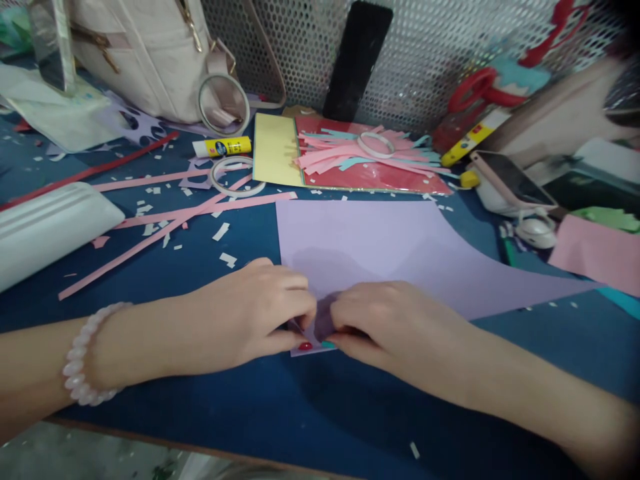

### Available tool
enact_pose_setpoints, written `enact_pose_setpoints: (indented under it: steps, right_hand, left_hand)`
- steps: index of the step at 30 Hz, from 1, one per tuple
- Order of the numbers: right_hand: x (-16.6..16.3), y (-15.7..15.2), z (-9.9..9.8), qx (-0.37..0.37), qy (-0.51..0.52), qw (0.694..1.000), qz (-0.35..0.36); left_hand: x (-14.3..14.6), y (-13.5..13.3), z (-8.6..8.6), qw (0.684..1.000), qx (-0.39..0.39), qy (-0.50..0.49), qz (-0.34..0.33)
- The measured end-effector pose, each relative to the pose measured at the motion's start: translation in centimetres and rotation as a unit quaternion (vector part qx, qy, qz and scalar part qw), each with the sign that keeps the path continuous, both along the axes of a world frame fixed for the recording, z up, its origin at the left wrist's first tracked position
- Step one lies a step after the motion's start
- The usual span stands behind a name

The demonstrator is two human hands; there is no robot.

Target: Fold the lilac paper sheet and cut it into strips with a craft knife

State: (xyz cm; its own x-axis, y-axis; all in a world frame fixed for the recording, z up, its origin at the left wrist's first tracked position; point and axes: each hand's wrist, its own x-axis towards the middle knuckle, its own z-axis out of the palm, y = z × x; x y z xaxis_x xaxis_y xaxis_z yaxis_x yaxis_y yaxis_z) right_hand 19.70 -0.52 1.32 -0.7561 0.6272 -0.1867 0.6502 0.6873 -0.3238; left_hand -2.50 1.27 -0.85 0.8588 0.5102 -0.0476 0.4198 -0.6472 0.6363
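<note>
Forearms (525, 383) span table's (225, 413) near side. L hand (265, 303) has thumb & fingers clamped on purple sheet (360, 230), mid-table, by near L corner; R hand (395, 317) touches it just beside, can't tell if gripping. Glue stick (225, 147) & pink strips (135, 248) far L.

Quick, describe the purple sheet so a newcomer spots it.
On the blue table, find the left hand and right hand. Both touch the purple sheet, which tapers to a point at right. It is far broader than the pink strips to its left.
</note>
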Motion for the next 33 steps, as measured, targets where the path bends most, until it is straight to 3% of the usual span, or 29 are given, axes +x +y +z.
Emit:
enact_pose_setpoints:
  steps: [4, 6, 10, 19, 33]
  right_hand:
    - [-0.3, -1.8, 0.7, 0.181, 0.034, 0.975, 0.127]
    - [-0.6, -2.7, 0.9, 0.198, 0.032, 0.965, 0.171]
    - [-1.2, -3.7, 0.6, 0.198, 0.011, 0.962, 0.187]
    - [-0.7, -4.1, 0.4, 0.168, -0.003, 0.976, 0.141]
    - [0.3, -4.9, 1.1, 0.2, 0.007, 0.978, 0.055]
  left_hand:
    - [0.1, 0.0, -0.3, 1.0, 0.009, -0.017, 0.002]
    - [0.1, 0.0, -0.4, 1.0, 0.015, -0.015, -0.001]
    - [0.1, 0.0, -0.2, 1.0, 0.029, -0.005, -0.004]
    - [-0.1, -0.1, -0.4, 0.999, 0.041, -0.008, -0.013]
    - [0.0, -0.2, -0.2, 0.999, 0.034, 0.005, -0.006]
